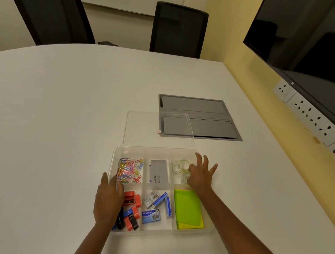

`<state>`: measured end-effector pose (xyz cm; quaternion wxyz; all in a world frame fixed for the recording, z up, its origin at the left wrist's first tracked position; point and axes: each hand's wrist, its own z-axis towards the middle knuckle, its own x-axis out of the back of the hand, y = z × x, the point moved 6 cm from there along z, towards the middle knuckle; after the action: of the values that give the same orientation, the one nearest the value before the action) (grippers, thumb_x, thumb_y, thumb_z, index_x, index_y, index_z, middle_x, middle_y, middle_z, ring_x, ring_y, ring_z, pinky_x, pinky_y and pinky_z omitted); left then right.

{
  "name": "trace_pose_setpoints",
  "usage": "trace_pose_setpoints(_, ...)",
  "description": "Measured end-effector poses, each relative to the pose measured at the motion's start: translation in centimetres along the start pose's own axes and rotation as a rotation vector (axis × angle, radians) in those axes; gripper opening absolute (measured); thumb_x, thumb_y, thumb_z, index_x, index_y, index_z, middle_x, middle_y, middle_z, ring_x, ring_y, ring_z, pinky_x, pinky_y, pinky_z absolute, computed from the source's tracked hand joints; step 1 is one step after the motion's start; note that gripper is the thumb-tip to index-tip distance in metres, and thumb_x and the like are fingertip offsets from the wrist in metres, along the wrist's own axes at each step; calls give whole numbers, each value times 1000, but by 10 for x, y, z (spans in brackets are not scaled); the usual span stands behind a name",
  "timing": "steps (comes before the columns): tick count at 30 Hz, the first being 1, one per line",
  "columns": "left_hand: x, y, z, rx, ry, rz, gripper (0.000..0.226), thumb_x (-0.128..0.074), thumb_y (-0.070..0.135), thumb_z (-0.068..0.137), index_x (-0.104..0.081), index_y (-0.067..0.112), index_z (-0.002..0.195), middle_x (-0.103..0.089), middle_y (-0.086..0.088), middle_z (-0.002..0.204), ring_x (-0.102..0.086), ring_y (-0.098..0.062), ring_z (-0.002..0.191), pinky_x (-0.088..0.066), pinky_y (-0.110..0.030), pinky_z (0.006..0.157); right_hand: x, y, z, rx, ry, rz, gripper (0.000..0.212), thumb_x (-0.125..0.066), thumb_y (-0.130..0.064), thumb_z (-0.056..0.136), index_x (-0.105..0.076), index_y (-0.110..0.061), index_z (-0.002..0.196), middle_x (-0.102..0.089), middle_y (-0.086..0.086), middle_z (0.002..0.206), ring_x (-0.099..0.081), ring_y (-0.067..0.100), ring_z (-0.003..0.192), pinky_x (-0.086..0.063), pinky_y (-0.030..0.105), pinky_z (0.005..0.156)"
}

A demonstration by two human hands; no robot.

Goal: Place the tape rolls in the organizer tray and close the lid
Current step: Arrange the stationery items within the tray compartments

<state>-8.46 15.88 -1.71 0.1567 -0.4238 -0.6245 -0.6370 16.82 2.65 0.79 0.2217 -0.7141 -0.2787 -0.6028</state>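
Observation:
A clear organizer tray (116, 151) with several compartments sits on the white table in front of me. Clear tape rolls (180, 166) lie in its far right compartment. My right hand (200, 177) hovers over that compartment's right side with fingers spread, holding nothing; it hides part of the rolls. My left hand (108, 199) rests flat on the tray's left rim. The transparent lid (143, 129) lies flat on the table just beyond the tray, off it.
Other compartments hold coloured paper clips (129, 170), a grey box (159, 174), red and blue sharpeners (131, 211), staple boxes (156, 206) and green sticky notes (187, 208). A grey cable hatch (208, 117) is set in the table beyond the lid. Two chairs stand behind; a screen hangs at right.

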Motion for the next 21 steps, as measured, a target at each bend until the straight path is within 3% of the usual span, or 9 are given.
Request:
trace_pose_setpoints(6, 0, 0, 0, -2, 12, 3, 37, -35, 27, 95, -48, 10, 125, -31, -18, 148, -44, -39, 126, -43, -53, 98, -3, 12, 3, 12, 26, 40, 35, -64, -22, 87, -54, -19, 120, -11, 7, 158, -4, 28, 147, -12, 62, 115)
trace_pose_setpoints(10, 1, 1, -2, 7, 10, -20, 37, -36, 28, 95, -48, 10, 125, -31, -17, 149, -45, -39, 125, -43, -53, 98, -4, 8, 3, 88, 86, 115, 27, -59, -21, 90, -58, -17, 117, -17, 7, 157, -9, 24, 147, -10, 55, 118)
trace_pose_setpoints(12, 3, 2, -3, 8, 8, -41, 37, -36, 27, 95, -45, 12, 128, -31, -17, 149, -46, -39, 125, -43, -52, 97, 1, 3, 3, 118, 146, 263, 27, -51, -16, 93, -56, -13, 119, -29, 7, 153, -23, 21, 143, -19, 41, 118)
trace_pose_setpoints(14, 4, 3, -3, 1, 4, -72, 40, -36, 26, 96, -37, 15, 134, -30, -16, 150, -43, -37, 128, -42, -52, 99, 3, -8, 5, 161, 135, 326, 29, -44, -14, 96, -55, -8, 122, -43, 9, 143, -41, 23, 130, -37, 30, 105)
trace_pose_setpoints(17, 7, 4, -4, -15, 5, -109, 48, -36, 25, 95, -22, 23, 141, -31, -14, 149, -41, -36, 129, -41, -53, 100, -1, -26, 10, 185, 61, 277, 29, -45, -18, 97, -52, -7, 123, -53, 13, 129, -51, 25, 116, -46, 31, 92)
trace_pose_setpoints(21, 9, 6, -7, -6, 18, -152, 55, -39, 25, 94, -13, 24, 143, -37, -14, 146, -47, -35, 124, -45, -52, 96, -11, -34, 19, 112, -59, 234, 52, -58, -27, 91, -38, -10, 136, -39, 17, 139, -41, 30, 127, -45, 36, 99)
